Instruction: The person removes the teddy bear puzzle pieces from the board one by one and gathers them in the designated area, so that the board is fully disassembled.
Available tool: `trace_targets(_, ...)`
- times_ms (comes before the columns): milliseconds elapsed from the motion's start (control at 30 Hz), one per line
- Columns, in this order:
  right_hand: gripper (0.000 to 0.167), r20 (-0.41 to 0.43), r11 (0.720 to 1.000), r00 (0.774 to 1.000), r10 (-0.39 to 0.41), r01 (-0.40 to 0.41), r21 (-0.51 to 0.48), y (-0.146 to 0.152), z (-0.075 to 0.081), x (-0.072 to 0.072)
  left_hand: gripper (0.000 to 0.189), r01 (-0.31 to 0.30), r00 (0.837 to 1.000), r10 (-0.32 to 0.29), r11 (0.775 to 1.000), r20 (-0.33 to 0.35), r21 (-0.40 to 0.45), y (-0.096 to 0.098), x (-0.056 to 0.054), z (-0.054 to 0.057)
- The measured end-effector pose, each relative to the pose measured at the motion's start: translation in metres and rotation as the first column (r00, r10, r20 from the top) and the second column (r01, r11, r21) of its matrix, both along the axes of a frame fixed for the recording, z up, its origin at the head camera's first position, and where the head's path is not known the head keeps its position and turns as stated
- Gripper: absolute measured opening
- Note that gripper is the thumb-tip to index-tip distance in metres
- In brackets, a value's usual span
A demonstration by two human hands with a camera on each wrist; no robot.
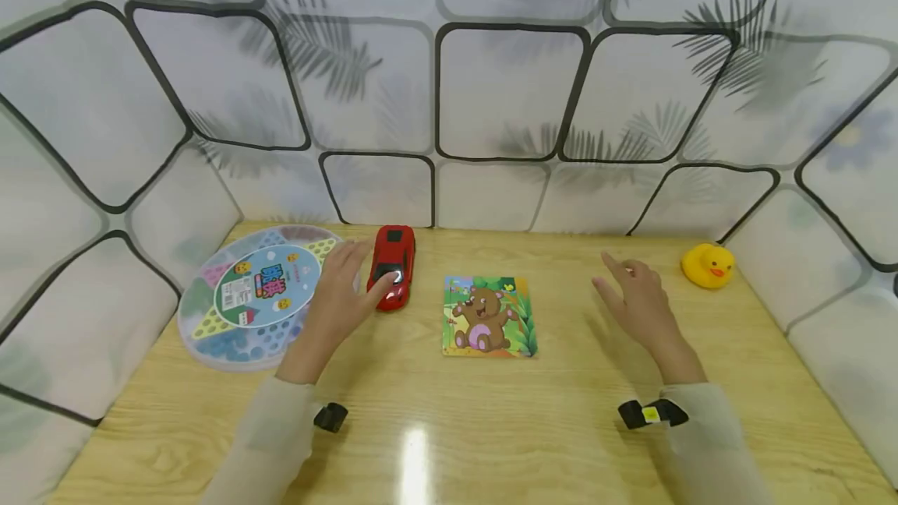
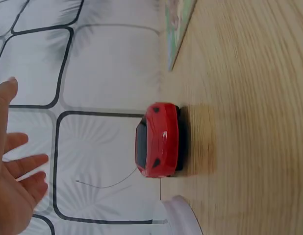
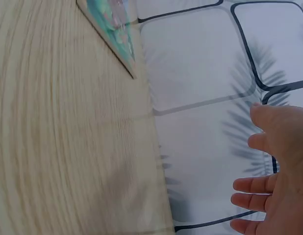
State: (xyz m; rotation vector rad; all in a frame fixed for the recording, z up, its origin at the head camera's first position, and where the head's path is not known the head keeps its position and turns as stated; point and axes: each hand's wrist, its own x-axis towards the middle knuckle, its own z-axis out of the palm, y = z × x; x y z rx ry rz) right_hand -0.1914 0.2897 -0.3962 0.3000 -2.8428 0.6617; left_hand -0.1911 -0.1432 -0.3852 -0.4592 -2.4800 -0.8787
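My left hand (image 1: 335, 298) hovers over the table with fingers spread, holding nothing. Its thumb overlaps the red toy car (image 1: 393, 267) in the head view; in the left wrist view the car (image 2: 161, 140) stands apart from the fingers (image 2: 29, 166). A square bear picture board (image 1: 489, 316) lies flat between the two hands. To its right, my right hand (image 1: 634, 302) is held above the table, fingers loosely bent around nothing. The right wrist view shows this hand (image 3: 284, 166) with a corner of the board (image 3: 110, 29) off to the left.
A round clear case with a star-patterned game board (image 1: 266, 298) lies at the left, partly behind the left hand and forearm. A yellow rubber duck (image 1: 707, 266) sits at the right rear. Patterned cloth walls (image 1: 491, 92) enclose the wooden table (image 1: 477, 427) at the back and sides.
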Motion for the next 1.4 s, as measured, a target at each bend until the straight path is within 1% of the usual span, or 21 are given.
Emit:
trace_targets(33,0.057,-0.005,0.999,1.000,0.007,-0.007,-0.044,-0.001,0.000,-0.002,0.060,0.032,0.999,-0.032,0.998,-0.012,0.046,0.001,0.000,0.000)
trace_targets(100,0.053,-0.036,0.992,0.999,0.033,-0.037,-0.122,-0.003,-0.002,-0.005,0.056,0.091,0.996,-0.088,0.990,-0.031,0.108,0.004,0.000,-0.001)
trace_targets(167,0.052,-0.018,0.979,0.999,0.047,-0.050,-0.196,-0.006,-0.002,-0.006,0.053,0.146,0.989,-0.141,0.976,-0.041,0.161,0.007,0.000,-0.002)
trace_targets(233,0.052,0.004,0.970,0.999,0.054,-0.052,-0.239,-0.009,-0.004,-0.008,0.050,0.184,0.983,-0.179,0.960,-0.040,0.211,0.012,-0.001,-0.003)
trace_targets(333,0.055,0.071,0.955,0.995,0.066,-0.042,-0.295,-0.015,-0.006,-0.010,0.047,0.226,0.972,-0.236,0.928,-0.003,0.296,0.021,-0.002,-0.004)
trace_targets(400,0.056,0.090,0.944,0.992,0.085,-0.051,-0.327,-0.019,-0.010,-0.013,0.044,0.232,0.962,-0.269,0.906,0.058,0.355,0.028,-0.002,-0.005)
trace_targets(467,0.057,0.120,0.931,0.987,0.110,-0.060,-0.360,-0.023,-0.014,-0.016,0.041,0.238,0.940,-0.316,0.876,0.128,0.420,0.035,-0.003,-0.006)
trace_targets(533,0.058,0.145,0.923,0.981,0.127,-0.063,-0.380,-0.027,-0.018,-0.018,0.038,0.225,0.917,-0.345,0.860,0.198,0.458,0.043,-0.003,-0.008)
trace_targets(600,0.058,0.166,0.919,0.976,0.144,-0.069,-0.389,-0.032,-0.022,-0.020,0.037,0.217,0.892,-0.374,0.848,0.255,0.484,0.051,-0.002,-0.010)
trace_targets(667,0.056,0.185,0.915,0.971,0.153,-0.069,-0.398,-0.037,-0.025,-0.022,0.036,0.210,0.869,-0.393,0.843,0.301,0.495,0.059,-0.003,-0.012)
trace_targets(700,0.056,0.194,0.912,0.968,0.158,-0.068,-0.404,-0.040,-0.027,-0.023,0.036,0.205,0.861,-0.394,0.847,0.320,0.491,0.063,-0.003,-0.014)
trace_targets(767,0.054,0.209,0.905,0.963,0.170,-0.068,-0.419,-0.044,-0.030,-0.025,0.037,0.206,0.838,-0.417,0.839,0.351,0.503,0.070,-0.005,-0.018)
trace_targets(867,0.056,0.239,0.889,0.952,0.192,-0.066,-0.454,-0.049,-0.034,-0.028,0.038,0.218,0.796,-0.471,0.810,0.381,0.544,0.080,-0.009,-0.027)
trace_targets(900,0.056,0.248,0.887,0.948,0.200,-0.068,-0.456,-0.050,-0.036,-0.029,0.039,0.223,0.778,-0.494,0.795,0.388,0.564,0.083,-0.010,-0.031)
trace_targets(1000,0.060,0.272,0.882,0.936,0.222,-0.074,-0.465,-0.053,-0.040,-0.030,0.041,0.223,0.735,-0.531,0.776,0.421,0.591,0.089,-0.014,-0.040)
trace_targets(1100,0.063,0.273,0.884,0.931,0.243,-0.096,-0.458,-0.056,-0.043,-0.032,0.043,0.215,0.708,-0.530,0.791,0.466,0.573,0.093,-0.018,-0.047)
trace_targets(1133,0.063,0.272,0.882,0.930,0.249,-0.101,-0.460,-0.057,-0.044,-0.032,0.044,0.214,0.706,-0.520,0.803,0.481,0.556,0.094,-0.020,-0.049)
trace_targets(1200,0.063,0.265,0.880,0.929,0.257,-0.112,-0.461,-0.059,-0.046,-0.034,0.045,0.217,0.695,-0.515,0.816,0.502,0.536,0.097,-0.022,-0.052)
trace_targets(1300,0.062,0.261,0.882,0.928,0.266,-0.125,-0.455,-0.063,-0.047,-0.037,0.044,0.233,0.690,-0.509,0.829,0.515,0.508,0.101,-0.027,-0.055)
trace_targets(1333,0.061,0.260,0.881,0.928,0.267,-0.126,-0.456,-0.064,-0.048,-0.038,0.043,0.239,0.692,-0.502,0.837,0.518,0.492,0.102,-0.028,-0.056)
trace_targets(1400,0.059,0.256,0.884,0.929,0.267,-0.130,-0.449,-0.068,-0.048,-0.040,0.042,0.254,0.698,-0.497,0.845,0.515,0.471,0.105,-0.030,-0.057)
